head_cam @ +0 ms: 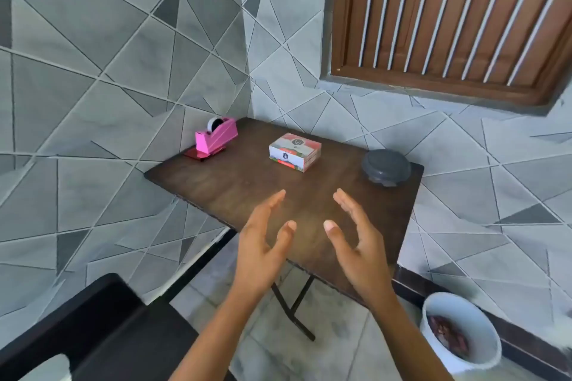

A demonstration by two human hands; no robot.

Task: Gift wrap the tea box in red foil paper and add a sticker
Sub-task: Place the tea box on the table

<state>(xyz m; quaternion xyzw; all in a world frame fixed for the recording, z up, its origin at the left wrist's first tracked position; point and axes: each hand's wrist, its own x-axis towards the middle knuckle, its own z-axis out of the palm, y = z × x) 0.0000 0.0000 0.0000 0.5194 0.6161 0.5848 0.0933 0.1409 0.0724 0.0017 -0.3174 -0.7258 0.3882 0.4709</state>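
The tea box [294,151], white with red and green print, lies flat near the far middle of a small dark wooden table [235,189]. A pink tape dispenser [216,135] stands at the table's far left corner, on top of a piece of red foil [195,154] that pokes out beneath it. My left hand [263,241] and my right hand [356,241] hover above the near part of the table, palms facing each other, fingers spread and holding nothing. Both hands are well short of the box.
A dark grey round lidded object [387,167] sits at the table's far right edge. A white bucket [461,331] with dark contents stands on the floor to the right. A black chair [93,328] is at lower left. Tiled walls close the corner behind the table.
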